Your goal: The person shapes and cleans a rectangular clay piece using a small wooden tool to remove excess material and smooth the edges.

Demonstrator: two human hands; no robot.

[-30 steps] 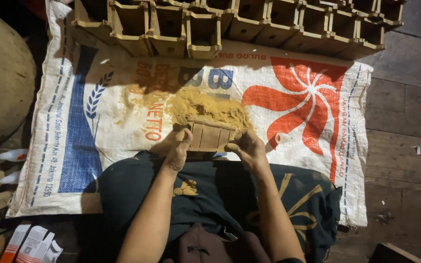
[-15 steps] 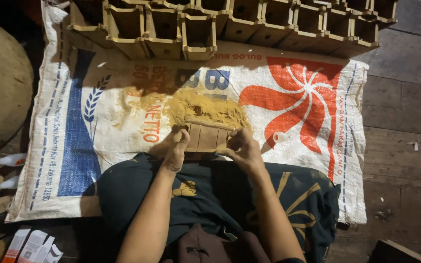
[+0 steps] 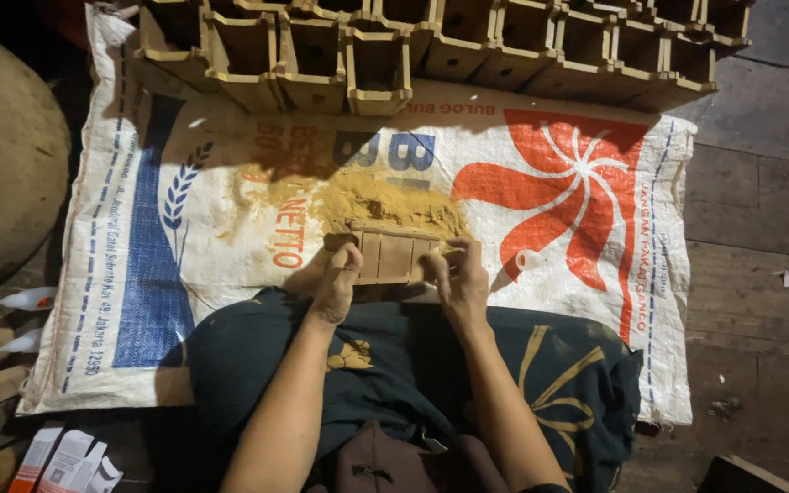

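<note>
gripping the slatted wooden piece [image 3: 394,256] at its ends, left hand [image 3: 338,278] and right hand [image 3: 454,274] sit beside sawdust [image 3: 385,205] mid-sack [image 3: 184,274].

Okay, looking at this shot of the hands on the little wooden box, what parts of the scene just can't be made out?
Head view, the only one:
- Wooden box: its near face and ends are covered by the left hand and right hand.
- Sawdust pile: its near edge is hidden behind the box.
- Row of wooden boxes: tops cut off by the upper frame edge.
- Cartons at lower left: cut off by the bottom edge, in shadow.
</note>
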